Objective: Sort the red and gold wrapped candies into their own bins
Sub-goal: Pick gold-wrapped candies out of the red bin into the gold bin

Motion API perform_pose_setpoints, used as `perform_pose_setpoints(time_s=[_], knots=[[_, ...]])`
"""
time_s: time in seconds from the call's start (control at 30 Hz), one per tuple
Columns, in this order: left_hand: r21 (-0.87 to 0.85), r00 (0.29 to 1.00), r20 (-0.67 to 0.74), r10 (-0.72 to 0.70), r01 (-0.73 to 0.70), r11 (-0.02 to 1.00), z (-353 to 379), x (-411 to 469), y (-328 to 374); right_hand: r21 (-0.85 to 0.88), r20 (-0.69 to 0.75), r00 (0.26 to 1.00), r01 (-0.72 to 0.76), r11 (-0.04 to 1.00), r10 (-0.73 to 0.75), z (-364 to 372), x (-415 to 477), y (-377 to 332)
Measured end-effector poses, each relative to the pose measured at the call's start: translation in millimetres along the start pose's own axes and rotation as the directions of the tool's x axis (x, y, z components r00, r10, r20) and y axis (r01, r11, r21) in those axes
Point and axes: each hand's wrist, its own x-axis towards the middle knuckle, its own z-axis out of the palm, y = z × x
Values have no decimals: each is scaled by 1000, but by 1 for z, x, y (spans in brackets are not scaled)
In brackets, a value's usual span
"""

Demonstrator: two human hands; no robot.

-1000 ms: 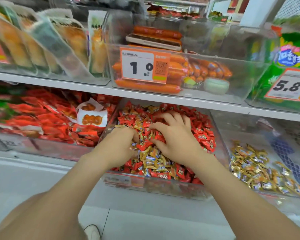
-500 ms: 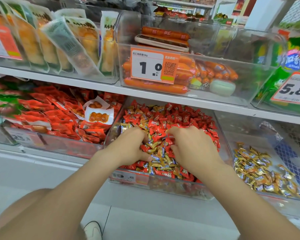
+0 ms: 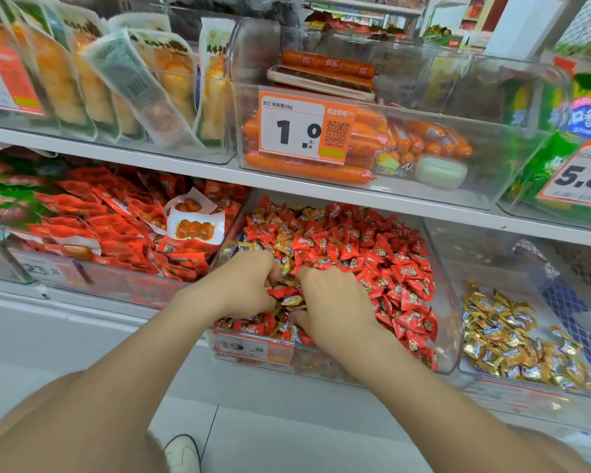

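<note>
A clear middle bin on the lower shelf holds a heap of red wrapped candies mixed with gold wrapped candies near its front left. To its right, another clear bin holds only gold candies. Both of my hands are dug into the mixed heap side by side. My left hand has its fingers curled into the candies. My right hand curls over them too, fingertips buried. What either hand holds is hidden.
A bin of red snack packets stands to the left. The upper shelf overhangs the bins and carries sausages behind a 1.0 price tag and pale vacuum packs. My shoe shows on the floor below.
My right hand has drawn back from the heap's middle toward the front, its spread fingers now curled. Both hands have closed together. The view has shifted slightly.
</note>
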Motion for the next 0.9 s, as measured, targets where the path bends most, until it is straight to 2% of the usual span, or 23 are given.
perform_pose_setpoints(time_s=[0.2,0.37,0.5,0.6,0.7,0.83,0.9], knots=[[-87,982,-190,-12,-5,996,-2,-9,-7,371,-8,997,-73,926,82,-1,5,27],[-141,942,-335,14,-65,988,-3,-11,-3,546,-84,994,-13,838,71,-18,0,41],[-161,938,-345,28,-89,983,-3,-8,0,666,-32,999,6,746,21,-27,-4,45],[-116,947,-309,90,-131,984,-4,-4,4,602,-89,996,51,797,3,-26,-8,45],[-36,951,-244,191,-206,978,-2,1,5,449,-95,987,161,879,-132,-18,-8,44],[110,960,-127,248,-235,966,7,10,2,367,23,967,227,902,-253,-10,-7,41],[121,971,-60,231,-223,967,6,10,-1,230,138,954,229,946,-265,-10,-5,38]])
